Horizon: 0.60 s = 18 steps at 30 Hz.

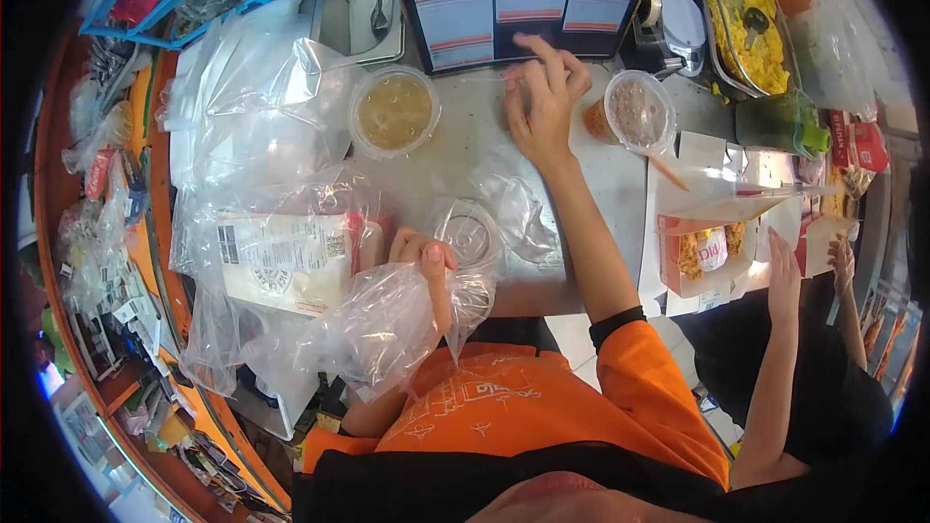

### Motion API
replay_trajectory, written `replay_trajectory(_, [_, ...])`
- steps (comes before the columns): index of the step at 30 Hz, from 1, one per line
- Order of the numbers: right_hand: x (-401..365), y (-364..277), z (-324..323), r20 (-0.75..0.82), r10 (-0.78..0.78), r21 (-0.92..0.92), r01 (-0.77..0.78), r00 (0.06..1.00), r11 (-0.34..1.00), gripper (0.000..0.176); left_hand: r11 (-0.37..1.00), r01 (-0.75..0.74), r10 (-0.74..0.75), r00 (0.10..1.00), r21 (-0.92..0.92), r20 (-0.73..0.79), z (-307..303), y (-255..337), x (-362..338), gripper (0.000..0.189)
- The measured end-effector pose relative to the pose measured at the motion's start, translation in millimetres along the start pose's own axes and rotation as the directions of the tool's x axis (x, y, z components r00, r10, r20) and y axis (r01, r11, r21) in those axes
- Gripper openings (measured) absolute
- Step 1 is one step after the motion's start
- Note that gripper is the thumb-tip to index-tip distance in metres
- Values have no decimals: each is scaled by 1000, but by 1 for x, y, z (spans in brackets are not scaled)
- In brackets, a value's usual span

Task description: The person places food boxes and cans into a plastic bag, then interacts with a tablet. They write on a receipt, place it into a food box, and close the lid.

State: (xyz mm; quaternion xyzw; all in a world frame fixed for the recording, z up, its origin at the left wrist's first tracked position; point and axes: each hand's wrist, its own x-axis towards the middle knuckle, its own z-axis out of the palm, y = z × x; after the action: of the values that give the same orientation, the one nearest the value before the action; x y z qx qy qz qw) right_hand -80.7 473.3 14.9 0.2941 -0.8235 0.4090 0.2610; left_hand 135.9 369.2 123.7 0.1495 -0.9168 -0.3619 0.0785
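My right hand (547, 102) reaches to the tablet (528, 15), its fingers apart and holding nothing; fingertips overlap the lower part of the screen. My left hand (424, 257) is closed on a clear plastic bag (378, 320), which drapes over the wrist. Left of that hand, a white-and-red printed food box (281, 257) sits within clear plastic. Just right of the hand stands a clear lidded cup (467, 237), partly covered by plastic film. A round lidded tub of yellowish liquid (394, 111) stands between the box and the tablet.
Stacked clear bags (262, 87) lie at the left. A lidded brown drink (635, 111) stands right of my right arm. Beyond are a green-capped bottle (780, 124), a tray of yellow food (741, 24) and an open food box (702, 257). A co-worker's hand (783, 276) is beside it.
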Motion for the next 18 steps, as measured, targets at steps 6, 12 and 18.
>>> replay_trajectory(6, [2, 3, 4, 25, -3, -20, 3, 1000, 1000, 16, 992, 40, -44, 999, -120, -28, 7, -6, -4, 39])
replay_trajectory(12, [0, 7, 5, 20, -29, 12, 29, 999, 999, 15, 989, 30, -36, 999, -142, -37, 10, -12, -4, 40])
replay_trajectory(18, [1, 7, 5, 8, -21, 3, 21, 1000, 1000, 14, 988, 20, -26, 999, -155, -38, 14, -16, -3, 40])
